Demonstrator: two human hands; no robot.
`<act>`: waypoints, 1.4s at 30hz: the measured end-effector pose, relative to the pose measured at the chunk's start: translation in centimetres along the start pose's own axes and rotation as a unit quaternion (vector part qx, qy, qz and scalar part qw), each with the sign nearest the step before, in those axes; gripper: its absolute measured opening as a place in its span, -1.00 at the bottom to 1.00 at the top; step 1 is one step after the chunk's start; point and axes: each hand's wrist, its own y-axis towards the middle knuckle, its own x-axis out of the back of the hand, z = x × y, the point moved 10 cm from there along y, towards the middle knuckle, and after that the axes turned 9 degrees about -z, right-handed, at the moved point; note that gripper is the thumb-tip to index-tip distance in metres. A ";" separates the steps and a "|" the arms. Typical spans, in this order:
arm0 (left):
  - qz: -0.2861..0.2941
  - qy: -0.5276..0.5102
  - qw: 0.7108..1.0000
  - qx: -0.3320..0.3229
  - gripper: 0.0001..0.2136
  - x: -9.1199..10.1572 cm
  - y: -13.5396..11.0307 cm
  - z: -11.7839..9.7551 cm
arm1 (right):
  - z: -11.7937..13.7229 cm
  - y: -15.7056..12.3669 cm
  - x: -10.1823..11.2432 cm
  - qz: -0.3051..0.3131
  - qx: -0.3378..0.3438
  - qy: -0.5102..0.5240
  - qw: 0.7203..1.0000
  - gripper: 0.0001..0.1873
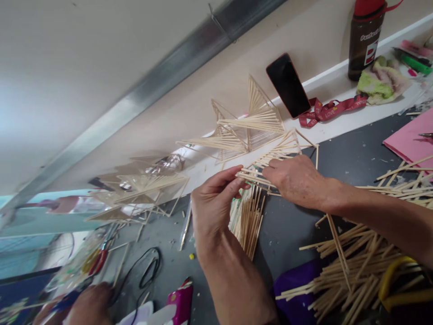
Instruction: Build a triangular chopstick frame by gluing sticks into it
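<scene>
Two hands, the left hand (214, 201) and the right hand (299, 181), hold a stick frame (284, 145) above the grey desk (352, 155).
The left hand pinches its end between thumb and fingers; the right hand closes bent fingers over its sticks. A stick bundle (252, 221) lies below, and a phone (288, 85) leans against the wall (250, 58).

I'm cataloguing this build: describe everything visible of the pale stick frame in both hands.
The pale wooden-looking stick frame has slim sticks in a fanned row and an open corner at the right. It slants over the dark grey tabletop; the left hand pinches one end, the right hand touches and partly hides it.
</scene>
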 end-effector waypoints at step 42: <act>0.012 -0.004 1.000 0.028 -0.81 -0.4 -0.2 0.0 | -0.2 0.0 -0.5 0.004 0.001 -0.024 1.000 -0.70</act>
